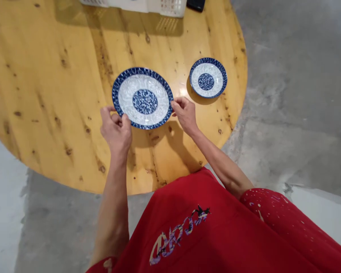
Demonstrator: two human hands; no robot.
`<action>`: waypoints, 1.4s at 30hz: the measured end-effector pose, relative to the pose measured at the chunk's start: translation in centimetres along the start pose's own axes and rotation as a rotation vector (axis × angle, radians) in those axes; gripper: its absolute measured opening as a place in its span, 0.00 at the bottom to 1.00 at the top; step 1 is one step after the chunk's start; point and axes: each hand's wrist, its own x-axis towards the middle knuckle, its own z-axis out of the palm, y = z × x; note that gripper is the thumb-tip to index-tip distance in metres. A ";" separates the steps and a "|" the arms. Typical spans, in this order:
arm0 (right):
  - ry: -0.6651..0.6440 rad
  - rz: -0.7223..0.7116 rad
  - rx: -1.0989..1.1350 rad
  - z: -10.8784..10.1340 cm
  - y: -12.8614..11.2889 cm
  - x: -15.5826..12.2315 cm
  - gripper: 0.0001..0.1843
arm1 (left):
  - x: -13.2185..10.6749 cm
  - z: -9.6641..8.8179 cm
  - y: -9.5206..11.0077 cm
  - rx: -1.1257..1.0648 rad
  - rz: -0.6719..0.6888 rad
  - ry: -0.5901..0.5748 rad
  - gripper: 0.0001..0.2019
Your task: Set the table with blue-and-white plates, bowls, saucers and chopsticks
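Observation:
A large white plate (127,91) with a dark blue patterned rim and a blue patterned centre is held by both my hands over the wooden table. My left hand (116,129) pinches its rim at the lower left, thumb on top. On the right edge, my right hand (185,113) grips the rim between thumb and fingers. Under the plate a shadow falls on the wood. A smaller plate (218,76) of the same blue and white pattern rests on the table to the right, apart from my right hand.
The round wooden table (45,140) has its curved edge at the right and nearest my body. At the far side stands a white perforated plastic basket (139,5), with a black object (196,3) beside it, partly cut off. Grey concrete floor (287,94) surrounds the table.

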 end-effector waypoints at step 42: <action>0.103 0.318 -0.287 0.3 4.5 -16.2 0.05 | -12.5 0.6 -7.3 0.034 -0.208 -0.274 0.16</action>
